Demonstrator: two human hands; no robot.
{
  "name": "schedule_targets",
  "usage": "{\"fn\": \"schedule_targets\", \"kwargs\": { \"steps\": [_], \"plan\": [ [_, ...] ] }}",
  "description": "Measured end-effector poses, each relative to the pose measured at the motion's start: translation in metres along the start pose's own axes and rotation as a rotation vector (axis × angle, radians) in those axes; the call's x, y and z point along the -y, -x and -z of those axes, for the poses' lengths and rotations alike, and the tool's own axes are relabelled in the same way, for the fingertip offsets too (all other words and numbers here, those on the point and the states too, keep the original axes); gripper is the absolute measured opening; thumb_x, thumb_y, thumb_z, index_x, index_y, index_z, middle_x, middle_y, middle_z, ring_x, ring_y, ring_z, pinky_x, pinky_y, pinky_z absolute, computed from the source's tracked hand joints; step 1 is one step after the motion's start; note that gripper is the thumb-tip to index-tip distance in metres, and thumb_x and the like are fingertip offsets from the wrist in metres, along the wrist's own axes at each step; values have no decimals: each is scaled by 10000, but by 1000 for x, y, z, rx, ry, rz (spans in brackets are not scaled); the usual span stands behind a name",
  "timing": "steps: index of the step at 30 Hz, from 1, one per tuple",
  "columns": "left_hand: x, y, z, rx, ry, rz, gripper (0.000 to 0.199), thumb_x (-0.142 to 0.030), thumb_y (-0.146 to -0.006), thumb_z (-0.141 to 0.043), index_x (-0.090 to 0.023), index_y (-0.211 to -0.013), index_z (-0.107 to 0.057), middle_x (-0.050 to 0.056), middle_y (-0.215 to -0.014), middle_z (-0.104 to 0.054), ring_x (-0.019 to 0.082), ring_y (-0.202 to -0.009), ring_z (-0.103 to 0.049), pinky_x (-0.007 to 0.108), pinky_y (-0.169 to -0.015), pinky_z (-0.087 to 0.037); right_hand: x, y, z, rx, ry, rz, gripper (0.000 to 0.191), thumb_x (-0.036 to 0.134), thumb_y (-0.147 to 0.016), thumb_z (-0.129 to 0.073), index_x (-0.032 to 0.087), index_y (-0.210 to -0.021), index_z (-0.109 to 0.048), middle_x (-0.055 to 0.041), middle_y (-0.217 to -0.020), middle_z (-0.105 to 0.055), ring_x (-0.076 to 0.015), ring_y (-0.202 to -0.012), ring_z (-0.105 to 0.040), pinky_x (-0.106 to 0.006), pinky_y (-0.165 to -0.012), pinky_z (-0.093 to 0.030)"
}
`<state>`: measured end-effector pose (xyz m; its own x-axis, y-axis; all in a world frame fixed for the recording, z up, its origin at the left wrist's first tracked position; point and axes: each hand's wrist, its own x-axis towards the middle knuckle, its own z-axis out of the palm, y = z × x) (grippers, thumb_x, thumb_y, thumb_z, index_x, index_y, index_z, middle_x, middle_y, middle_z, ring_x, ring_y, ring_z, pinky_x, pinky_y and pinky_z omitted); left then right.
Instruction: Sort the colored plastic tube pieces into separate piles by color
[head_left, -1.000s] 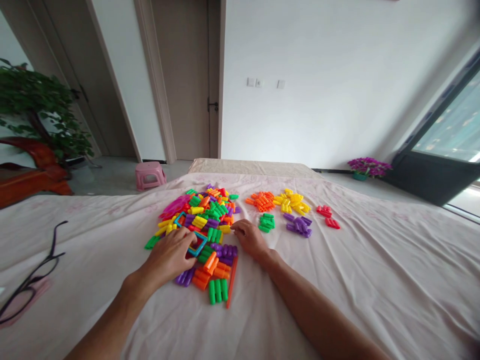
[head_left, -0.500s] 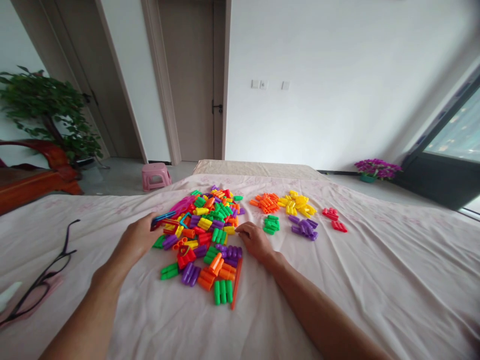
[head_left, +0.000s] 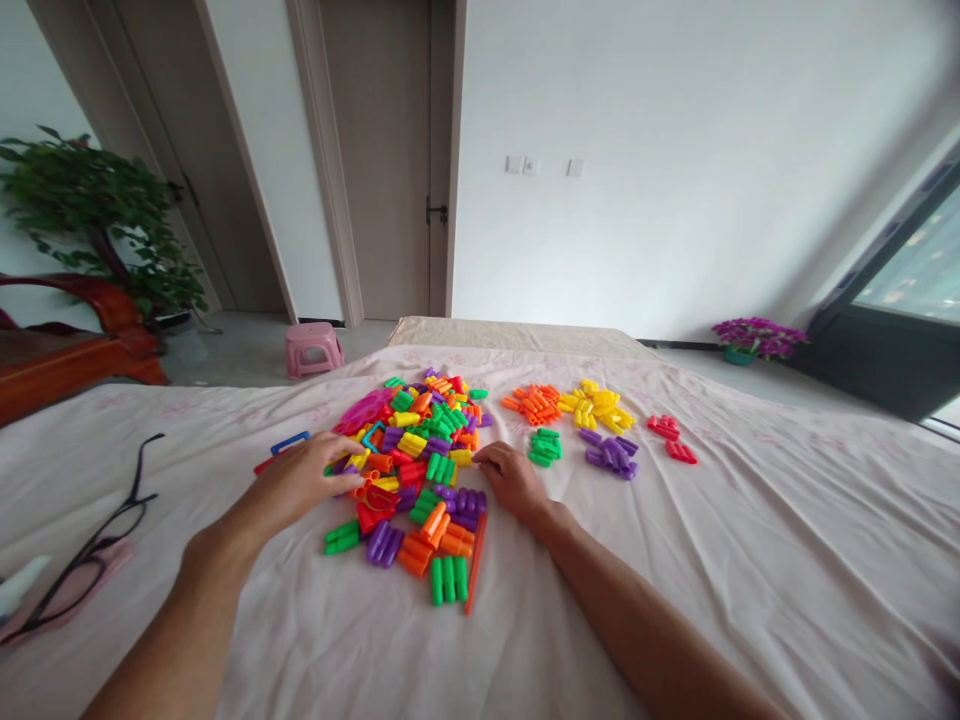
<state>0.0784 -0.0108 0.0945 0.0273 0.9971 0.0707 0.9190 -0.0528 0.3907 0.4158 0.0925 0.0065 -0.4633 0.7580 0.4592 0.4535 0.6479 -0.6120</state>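
A mixed heap of colourful plastic pieces [head_left: 427, 420] lies on the pale cloth. My left hand [head_left: 311, 475] is over the heap's left edge, fingers apart, with nothing seen held. Just beyond its back lie a blue frame [head_left: 290, 442] and a red piece. My right hand [head_left: 510, 475] rests at the heap's right side, fingers bent together beside a yellow piece [head_left: 462, 457]; whether they grip anything is hidden. To the right are separate groups: orange [head_left: 536, 403], yellow [head_left: 598, 407], green [head_left: 545, 447], purple [head_left: 613, 455] and red [head_left: 673, 440].
Black-framed glasses [head_left: 90, 560] lie at the left on the cloth [head_left: 300, 640]. An orange stick [head_left: 476, 563] is at the heap's near right. Beyond stand a pink stool [head_left: 313, 350], a wooden chair [head_left: 90, 350] and potted plants.
My left hand has let go of the blue frame and red piece, now left of the heap, and moved right over the heap's edge. My right hand has hardly moved.
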Motion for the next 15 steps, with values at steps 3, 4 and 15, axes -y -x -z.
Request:
{"fn": "schedule_targets", "kwargs": {
  "steps": [3, 4, 15],
  "plan": [
    [-30, 5, -16, 97, -3, -138, 345, -325, -735, -726, -246, -1071, -722, 67, -1184, -706, 265, -1161, -613, 359, -1013, -434, -1, 1, 0, 1, 2, 4, 277, 61, -860, -541, 194, -981, -751, -71, -1011, -737, -188, -943, -692, -318, -884, -538],
    [-38, 6, -21, 117, -19, -148, 276, -282, -739, -717, -242, -1012, -724, 64, -1143, -719, 260, -1137, -621, 357, -998, -437, -1, 1, 0, 0, 2, 3, 276, 61, -861, -541, 193, -981, -751, -71, -1011, -737, -188, -942, -692, -317, -883, -538],
    [2, 1, 4, -5, -179, 226, 205, -369, -879, -541, -251, -955, -691, 53, -1006, -754, 235, -905, -684, 298, -717, -421, 3, 0, 1, 3, -10, -29, 285, 55, -858, -540, 195, -973, -760, -70, -1001, -740, -186, -931, -698, -312, -877, -542]
  ]
}}
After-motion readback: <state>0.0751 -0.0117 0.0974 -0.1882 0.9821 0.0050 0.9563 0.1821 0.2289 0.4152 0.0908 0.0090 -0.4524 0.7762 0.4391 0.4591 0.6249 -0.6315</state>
